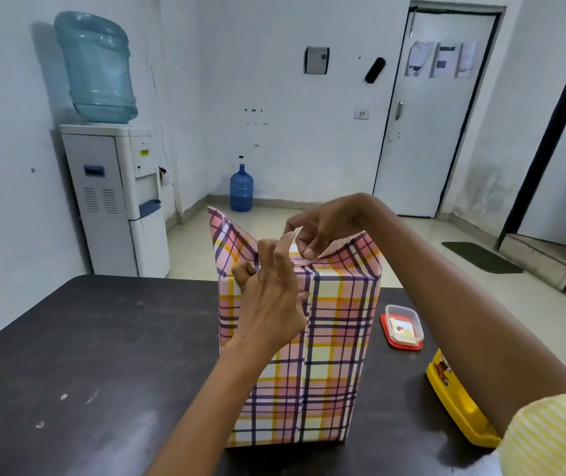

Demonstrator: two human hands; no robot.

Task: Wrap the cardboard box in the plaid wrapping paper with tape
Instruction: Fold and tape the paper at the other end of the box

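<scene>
The right hand [322, 228] reaches in from 2 o'clock and pinches the folded top edge of the plaid wrapping paper [336, 338] between thumb and fingertips. Just beside it, at 8 o'clock, the left hand [271, 300] lies against the upper near face with its fingers bent over the top edge. Whether it pinches paper, holds a bit of tape or only steadies cannot be told. The two hands are close together, almost touching.

The cardboard box stands upright near the middle of the dark table [85, 355], entirely covered, so none of its own surface shows. The sides look done: the paper lies flat all round, with a vertical seam down the near face. The top end is not closed. Two paper corners stand up at 10 and 2 o'clock of the hands, and only the middle is folded down.

By that, the task seems past halfway — left are folding the corner flaps, taping the top, and perhaps the hidden bottom.

At 4 o'clock sit a clear container with a red lid [403, 326] and a yellow container [456, 400]. No tape roll is visible.
</scene>
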